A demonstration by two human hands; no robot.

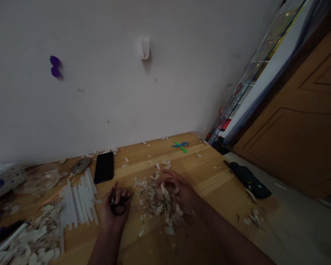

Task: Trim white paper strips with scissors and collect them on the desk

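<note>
My left hand (116, 206) rests palm up on the wooden table, its fingers curled through the black handles of a pair of scissors (118, 209). The blades are mostly hidden by the hand. To its right lies a loose pile of pale, dry flakes (161, 202), which look like papery peel or petals. My right hand (173, 182) arches over the far right side of this pile, fingers stretched and bent, touching the flakes. Left of my left hand is a row of white translucent sticks (78, 200).
A black phone (104, 167) and a grey oval object (81, 165) lie near the wall. Blue-green scissors (180, 146) sit further back. A larger flake heap (34, 239) is at lower left, near a clear plastic container (40, 178). A dark folded umbrella (249, 179) lies at the right edge.
</note>
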